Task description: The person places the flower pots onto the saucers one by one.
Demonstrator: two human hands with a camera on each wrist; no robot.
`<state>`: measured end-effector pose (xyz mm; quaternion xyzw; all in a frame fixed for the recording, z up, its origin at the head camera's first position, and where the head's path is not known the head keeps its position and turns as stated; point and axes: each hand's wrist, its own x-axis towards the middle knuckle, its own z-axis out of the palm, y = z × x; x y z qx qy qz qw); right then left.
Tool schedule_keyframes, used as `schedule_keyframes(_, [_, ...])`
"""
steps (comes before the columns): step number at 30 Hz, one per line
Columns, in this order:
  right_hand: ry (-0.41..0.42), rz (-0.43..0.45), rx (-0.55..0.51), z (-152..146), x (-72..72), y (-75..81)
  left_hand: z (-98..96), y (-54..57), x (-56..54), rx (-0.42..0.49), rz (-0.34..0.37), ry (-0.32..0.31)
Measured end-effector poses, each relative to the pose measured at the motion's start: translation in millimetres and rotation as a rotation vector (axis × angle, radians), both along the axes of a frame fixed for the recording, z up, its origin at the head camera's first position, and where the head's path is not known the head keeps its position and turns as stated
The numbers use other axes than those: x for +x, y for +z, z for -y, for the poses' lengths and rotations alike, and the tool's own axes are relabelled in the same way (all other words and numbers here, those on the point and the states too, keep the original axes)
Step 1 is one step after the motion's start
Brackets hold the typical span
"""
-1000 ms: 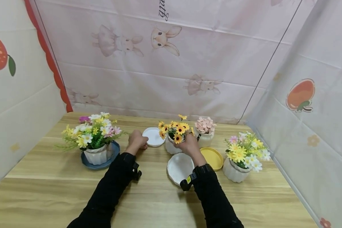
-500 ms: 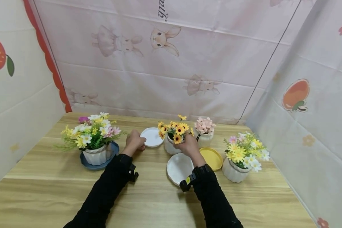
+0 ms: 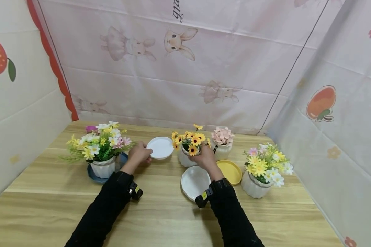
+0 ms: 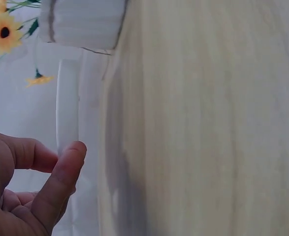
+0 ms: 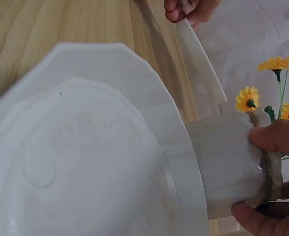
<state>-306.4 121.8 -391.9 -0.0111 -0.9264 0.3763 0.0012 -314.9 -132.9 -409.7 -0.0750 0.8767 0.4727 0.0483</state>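
Observation:
My left hand (image 3: 138, 154) pinches the edge of a round white saucer (image 3: 160, 148) between thumb and fingers. In the left wrist view the saucer (image 4: 68, 105) shows edge-on, raised off the wooden table with its shadow below. My right hand (image 3: 205, 157) grips the upper rim of a white flowerpot (image 3: 185, 158) holding orange-yellow daisies (image 3: 193, 139). Thumb and fingers lie about the twine-tied rim of that pot (image 5: 233, 164) in the right wrist view. The pot stands just right of the saucer. A white plate with a faceted edge (image 3: 195, 183) lies in front of the pot.
At left, a pot of mixed flowers (image 3: 104, 168) stands on a blue saucer (image 3: 94, 176). Behind my right hand is a pot of pink flowers (image 3: 222, 151). A yellow saucer (image 3: 230, 172) and another flowerpot (image 3: 256, 185) stand at right. Printed cloth walls (image 3: 160, 99) enclose the table.
My left hand has moved left and toward me with the white saucer, which has come up off the table, away from the daisy pot. My right hand has stayed on the pot.

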Motion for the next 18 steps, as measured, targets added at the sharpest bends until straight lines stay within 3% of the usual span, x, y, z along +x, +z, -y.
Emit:
schedule_keyframes(5, [0.010,-0.008,0.001,-0.2,1.5,1.5,4.7,5.8,4.4,0.028,0.038,-0.022])
schedule_keyframes(8, [0.012,-0.007,-0.011,-0.4,1.6,1.4,5.8,7.5,8.8,0.047,0.025,-0.021])
schedule_keyframes(18, [0.029,-0.002,-0.026,-2.0,1.1,0.9,8.4,0.9,24.6,0.030,-0.016,-0.018])
